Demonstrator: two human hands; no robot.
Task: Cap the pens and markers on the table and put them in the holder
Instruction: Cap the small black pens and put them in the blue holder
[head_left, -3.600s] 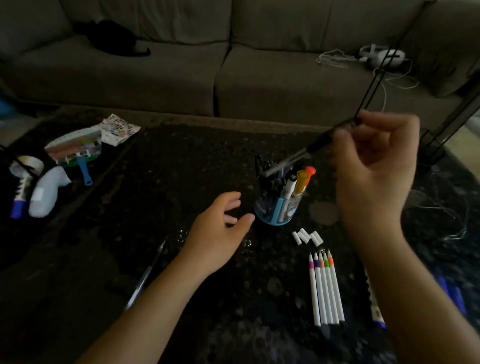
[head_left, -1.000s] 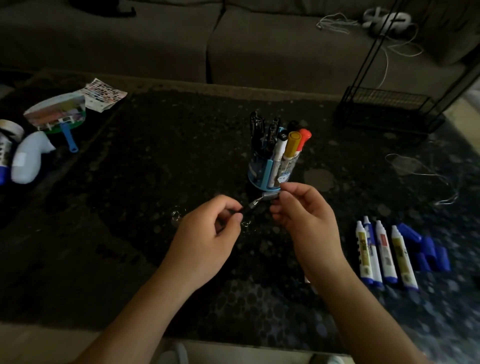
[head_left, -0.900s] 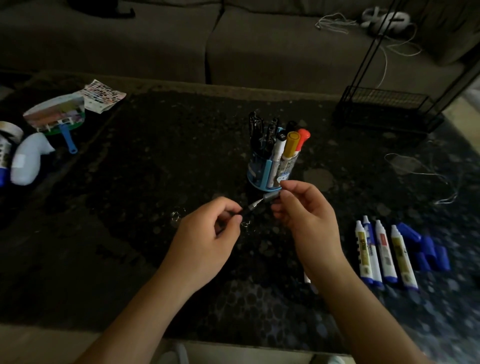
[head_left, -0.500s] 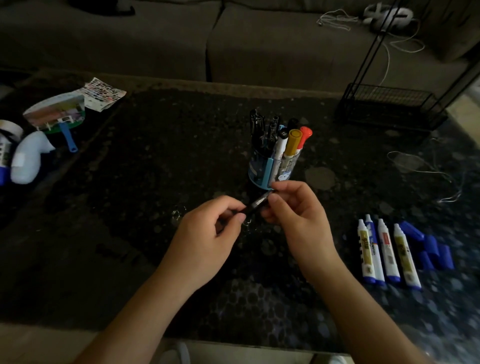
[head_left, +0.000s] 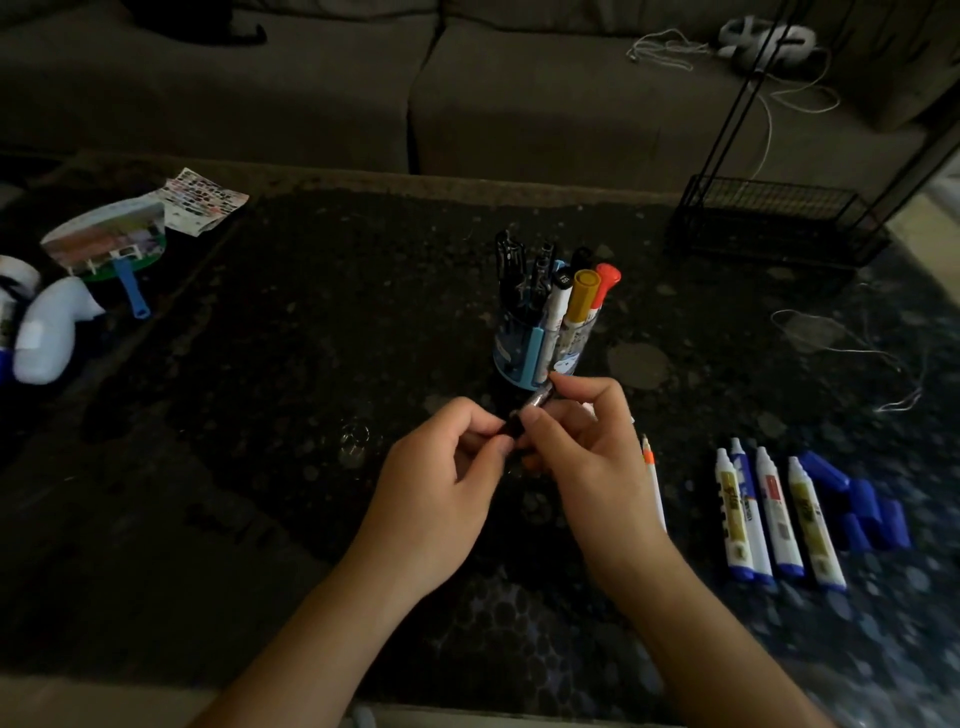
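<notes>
Pen (head_left: 540, 397) slants up-right toward holder (head_left: 522, 353), pinched by left hand (head_left: 441, 483) and right hand (head_left: 587, 457) fingers (head_left: 589, 387)

Dim in here, barely lit. The left hand (head_left: 441, 483) and right hand (head_left: 582, 457) catch a soft, warm light and stand out against the near-black table (head_left: 260, 389). Beyond them the sofa (head_left: 545, 104) is murky grey. Far right of the right hand, the blue caps (head_left: 872, 514) smear into blur.

Blue holder (head_left: 524, 353); yellow marker (head_left: 582, 299); blue caps (head_left: 872, 514); dark speckled table (head_left: 311, 338).
</notes>
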